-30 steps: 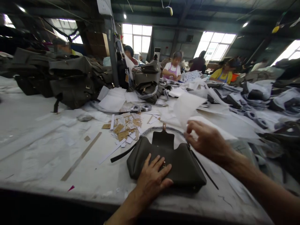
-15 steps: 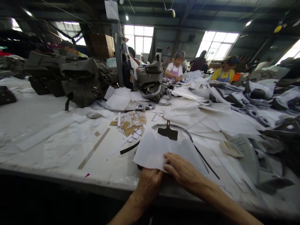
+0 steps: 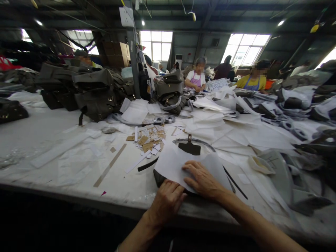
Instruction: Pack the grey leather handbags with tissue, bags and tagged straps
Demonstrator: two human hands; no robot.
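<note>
A dark bag [image 3: 159, 178] lies at the table's near edge, mostly covered by a white sheet [image 3: 169, 159]. Its dark tab with a metal buckle [image 3: 189, 148] shows beyond the sheet, and a wrapped handle curves behind it. Dark straps stick out on both sides. My left hand [image 3: 170, 197] is closed on the bag's near edge, its fingertips partly hidden. Spread over the sheet, my right hand [image 3: 201, 178] presses down with fingers apart.
Cardboard and white tags [image 3: 148, 140] lie scattered behind the bag. White sheets [image 3: 252, 134] are heaped to the right, near a grey moulded piece [image 3: 282, 178]. Dark bags [image 3: 96, 92] stand at the back left beside a post [image 3: 134, 70]. Several people work beyond.
My left hand has shifted slightly left and down along the near edge, where more of the dark bag shows. My right hand has slid a little right and up the sheet.
</note>
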